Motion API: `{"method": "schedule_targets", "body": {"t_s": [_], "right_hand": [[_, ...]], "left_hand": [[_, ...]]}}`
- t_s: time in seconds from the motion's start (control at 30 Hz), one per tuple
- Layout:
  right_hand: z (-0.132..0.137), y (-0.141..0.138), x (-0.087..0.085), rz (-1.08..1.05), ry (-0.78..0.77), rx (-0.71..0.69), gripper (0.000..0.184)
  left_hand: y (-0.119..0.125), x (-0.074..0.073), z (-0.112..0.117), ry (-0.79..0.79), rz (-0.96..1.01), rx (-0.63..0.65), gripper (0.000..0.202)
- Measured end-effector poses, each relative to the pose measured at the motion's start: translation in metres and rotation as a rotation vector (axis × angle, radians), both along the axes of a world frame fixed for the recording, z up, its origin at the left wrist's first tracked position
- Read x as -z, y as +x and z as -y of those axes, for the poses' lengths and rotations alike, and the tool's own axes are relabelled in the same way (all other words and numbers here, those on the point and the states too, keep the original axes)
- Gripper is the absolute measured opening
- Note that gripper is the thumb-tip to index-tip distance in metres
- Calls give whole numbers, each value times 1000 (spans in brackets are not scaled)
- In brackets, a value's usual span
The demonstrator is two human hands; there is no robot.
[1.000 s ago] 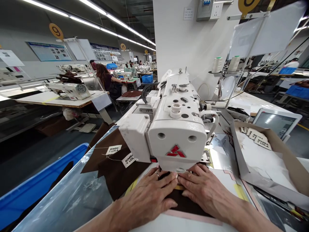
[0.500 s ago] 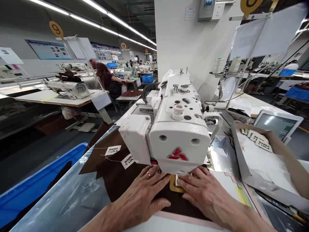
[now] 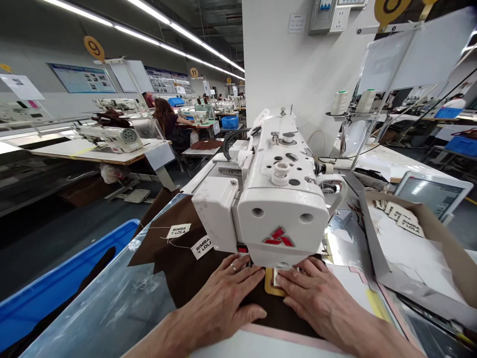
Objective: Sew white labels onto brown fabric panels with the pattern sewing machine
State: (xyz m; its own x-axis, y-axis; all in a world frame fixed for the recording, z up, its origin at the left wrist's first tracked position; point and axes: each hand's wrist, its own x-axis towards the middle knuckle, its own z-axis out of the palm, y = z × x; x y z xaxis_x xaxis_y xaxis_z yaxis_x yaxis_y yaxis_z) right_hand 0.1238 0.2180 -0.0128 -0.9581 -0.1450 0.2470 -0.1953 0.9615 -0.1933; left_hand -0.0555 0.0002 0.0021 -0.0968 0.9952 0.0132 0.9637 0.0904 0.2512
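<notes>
My left hand [image 3: 225, 288] lies flat on dark brown fabric [image 3: 186, 278], fingers stretched toward the sewing machine head [image 3: 281, 223]. Its thumb is spread to the side, and a ring shows on one finger. Opposite it, my right hand [image 3: 322, 293] rests on the same fabric, fingers extended. Its fingertips touch a white piece inside a yellow frame [image 3: 275, 288], just in front of the machine. The machine head hides the needle area and some fingertips. Left of the machine, two white labels [image 3: 179, 231] reading BIMBA Y LOLA lie on the fabric, trailing threads.
A cardboard box [image 3: 380, 258] with paper and printed labels [image 3: 410, 224] stands on the right, beside a tilted screen [image 3: 434, 194]. A blue bin [image 3: 112, 253] sits below the table edge at left. Thread cones [image 3: 340, 103] stand behind; a person [image 3: 164, 122] sits farther off.
The whole view has shifted slightly to the right. Both hands keep nearly the same places on the fabric, and the labels lie as before.
</notes>
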Motion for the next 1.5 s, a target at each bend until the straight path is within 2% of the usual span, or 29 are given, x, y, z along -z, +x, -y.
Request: {"method": "schedule_targets", "body": {"t_s": [0.1,0.33,0.5,0.77,0.9,1.03,1.23,1.4,1.5], "right_hand": [[0,0,-1,4,0,3,30],[2,-2,-3,-6,17,4,28],[2,-2,-3,-5,30,-1,29],[2,1,2,-36,1,7,30],[-1,-3,1,-50,-12,19,28],[-6,-9,-4,-30,-11,14,24],[-12,-16,-5,-30,3,30,18],[-13,-15,-2,-10,2,44,15],[-12,-13,-1,7,-11,37,18]], "left_hand": [[-1,0,0,-25,-3,1,68],[0,0,2,29,7,7,69],[1,-1,2,-26,-1,-2,66],[1,5,3,16,-21,5,69],[1,0,-4,-19,-18,-20,61],[-1,-6,-11,39,13,-31,52],[-9,3,-16,124,-25,-37,21],[-9,6,-17,108,-27,-45,19],[-7,4,-15,101,-26,-45,30]]}}
